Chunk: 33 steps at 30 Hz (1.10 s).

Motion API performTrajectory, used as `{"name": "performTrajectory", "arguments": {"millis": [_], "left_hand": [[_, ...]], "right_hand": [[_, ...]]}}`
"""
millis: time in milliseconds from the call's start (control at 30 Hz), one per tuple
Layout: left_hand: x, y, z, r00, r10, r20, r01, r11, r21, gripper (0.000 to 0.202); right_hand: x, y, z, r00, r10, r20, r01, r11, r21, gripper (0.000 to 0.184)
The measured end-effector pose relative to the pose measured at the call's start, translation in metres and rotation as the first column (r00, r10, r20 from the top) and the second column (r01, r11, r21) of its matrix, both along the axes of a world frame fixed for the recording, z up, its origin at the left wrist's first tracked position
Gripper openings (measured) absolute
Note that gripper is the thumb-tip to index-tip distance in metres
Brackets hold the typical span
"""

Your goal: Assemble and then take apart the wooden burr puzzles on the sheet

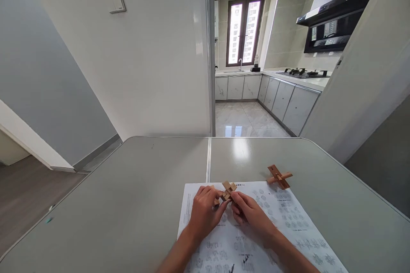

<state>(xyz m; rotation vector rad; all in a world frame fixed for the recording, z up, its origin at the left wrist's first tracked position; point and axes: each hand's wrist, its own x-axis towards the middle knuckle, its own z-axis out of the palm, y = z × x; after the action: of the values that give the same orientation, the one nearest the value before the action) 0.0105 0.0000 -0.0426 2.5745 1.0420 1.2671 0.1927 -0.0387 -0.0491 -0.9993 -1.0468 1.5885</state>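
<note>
Between my two hands is a light-wood interlocking puzzle (228, 190) made of notched blocks, held just above a printed sheet. My left hand (206, 204) grips it from the left, thumb below and fingers curled over the top. From the right, my right hand (248, 208) pinches its edge between thumb and forefinger, the other fingers curled under. Parts of the wooden pieces are hidden behind my left fingers. Beneath both hands lies the large white instruction sheet (218, 245), covered with small diagrams of wooden assemblies.
A reddish-brown wooden cross-shaped puzzle (279, 177) lies at the sheet's upper right corner. The grey table (134, 204) has a seam down its middle and angled far corners. Beyond it are a white wall (160, 59) and a doorway to a kitchen with cabinets (235, 87).
</note>
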Motion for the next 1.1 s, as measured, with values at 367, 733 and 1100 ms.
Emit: {"name": "performTrajectory", "arguments": {"millis": [367, 733, 1100], "left_hand": [[0.001, -0.002, 0.002, 1.0, 0.027, 0.002, -0.027, 0.999, -0.026, 0.012], [0.001, -0.003, 0.001, 0.999, 0.042, 0.028, -0.041, 0.999, -0.019, 0.011], [0.005, -0.004, 0.002, 0.991, -0.072, 0.115, 0.087, 0.987, -0.132, 0.015]], "right_hand": [[0.005, 0.002, 0.001, 0.964, -0.048, -0.262, 0.012, 0.99, -0.137, 0.05], [0.003, 0.001, 0.01, 0.961, -0.096, -0.26, 0.064, 0.989, -0.13, 0.048], [0.008, 0.001, 0.007, 0.941, -0.063, -0.333, 0.017, 0.99, -0.139, 0.043]]}}
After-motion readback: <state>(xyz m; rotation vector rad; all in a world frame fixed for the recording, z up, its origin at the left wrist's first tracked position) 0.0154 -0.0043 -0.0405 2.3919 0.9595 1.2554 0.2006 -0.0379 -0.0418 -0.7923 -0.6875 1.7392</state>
